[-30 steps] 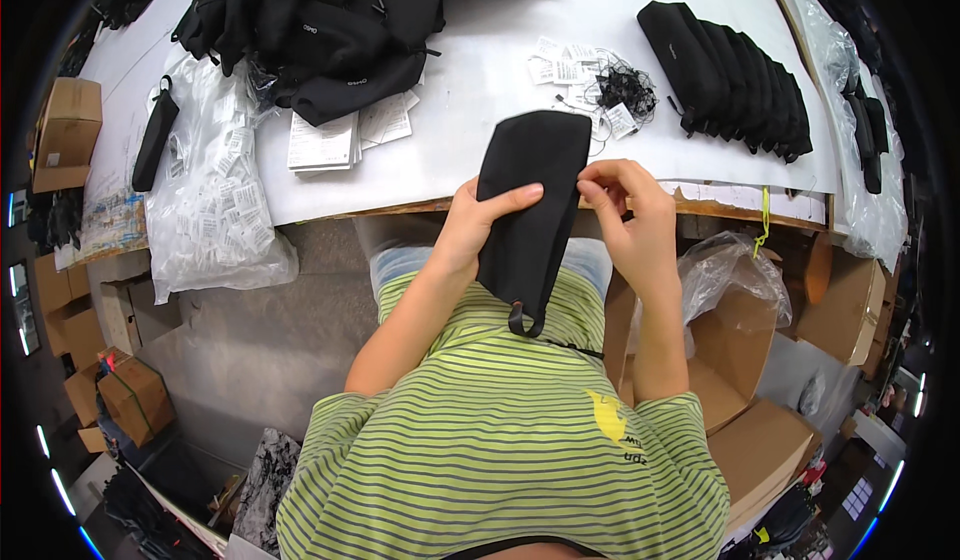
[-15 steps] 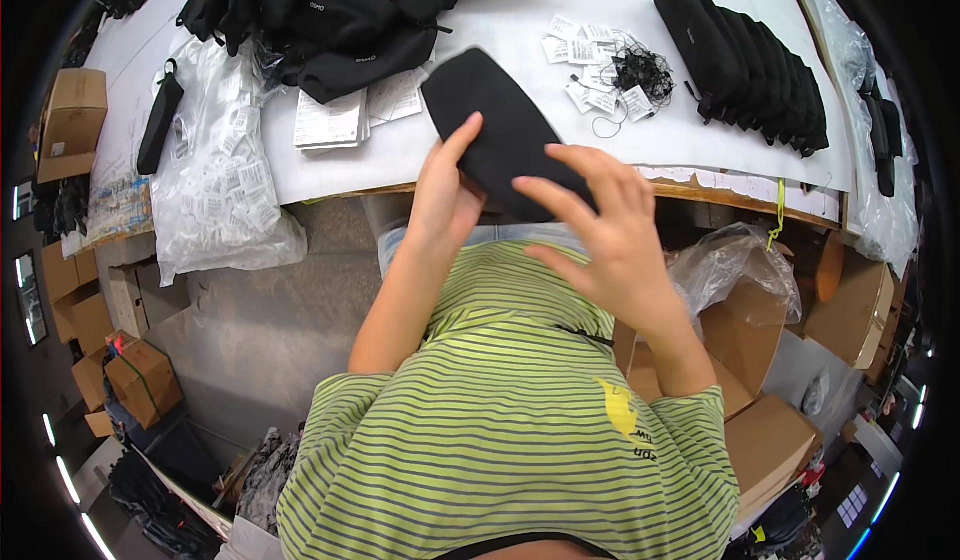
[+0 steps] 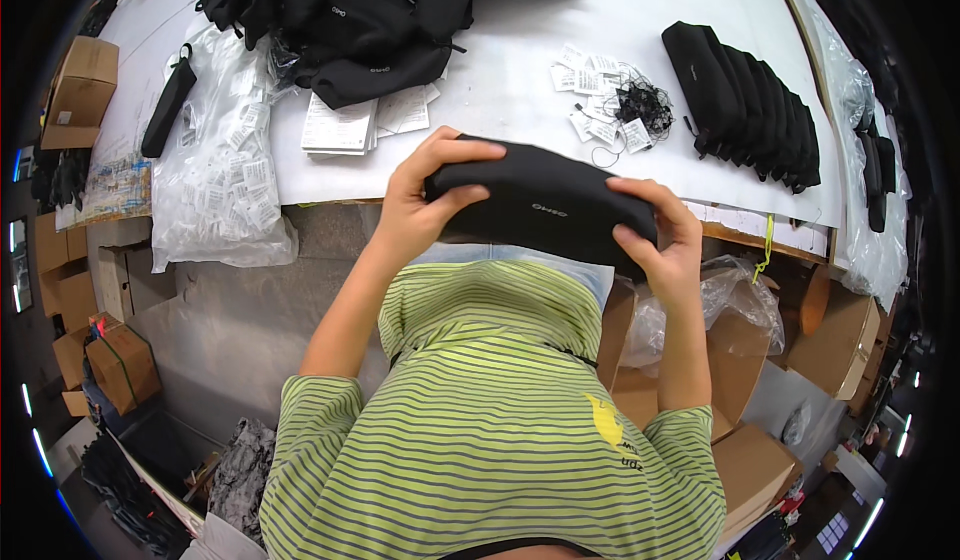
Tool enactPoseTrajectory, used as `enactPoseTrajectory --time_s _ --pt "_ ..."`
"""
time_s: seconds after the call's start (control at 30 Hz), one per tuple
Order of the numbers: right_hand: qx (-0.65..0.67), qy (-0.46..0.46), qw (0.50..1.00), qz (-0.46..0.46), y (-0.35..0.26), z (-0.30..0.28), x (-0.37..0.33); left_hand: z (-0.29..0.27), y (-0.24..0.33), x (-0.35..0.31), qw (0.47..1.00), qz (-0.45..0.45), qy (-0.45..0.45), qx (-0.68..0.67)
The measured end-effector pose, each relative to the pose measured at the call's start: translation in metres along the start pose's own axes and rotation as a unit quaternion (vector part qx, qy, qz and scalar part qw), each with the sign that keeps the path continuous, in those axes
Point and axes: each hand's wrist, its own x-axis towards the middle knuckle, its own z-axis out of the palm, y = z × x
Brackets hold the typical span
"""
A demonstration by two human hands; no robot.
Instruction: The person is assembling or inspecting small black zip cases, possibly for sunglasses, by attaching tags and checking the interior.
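Note:
A black fabric pouch point(image 3: 540, 198) with a small pale mark on its face is held level over the table's front edge. My left hand point(image 3: 425, 185) grips its left end, thumb on the front and fingers along the top. At the other end, my right hand point(image 3: 665, 230) pinches the pouch in the same way. Beyond it lie white tags point(image 3: 590, 75) with a tangle of black cords point(image 3: 644, 108). A tight row of similar black pouches point(image 3: 740, 100) stands at the right of the table.
A heap of black pouches point(image 3: 370, 30) lies at the far left, beside a stack of printed white sheets point(image 3: 338, 128). Clear plastic bags of tags point(image 3: 225, 180) hang over the left front edge. Open cardboard boxes point(image 3: 740, 380) stand below the table at right.
The pouch has turned from upright and slanted to level, its marked side now showing. My right hand has closed on its right end; my left hand has shifted to the left end.

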Motion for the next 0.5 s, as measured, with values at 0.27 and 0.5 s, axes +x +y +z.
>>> enactPoseTrajectory --time_s 0.27,0.5 --pt "-0.127 -0.101 0.972 0.17 0.006 -0.039 0.009 0.018 0.003 0.017 0.996 -0.048 -0.028 0.074" --pt "-0.174 0.022 0.979 0.107 0.013 -0.063 0.029 0.03 0.053 0.048 0.981 0.104 0.006 0.166"
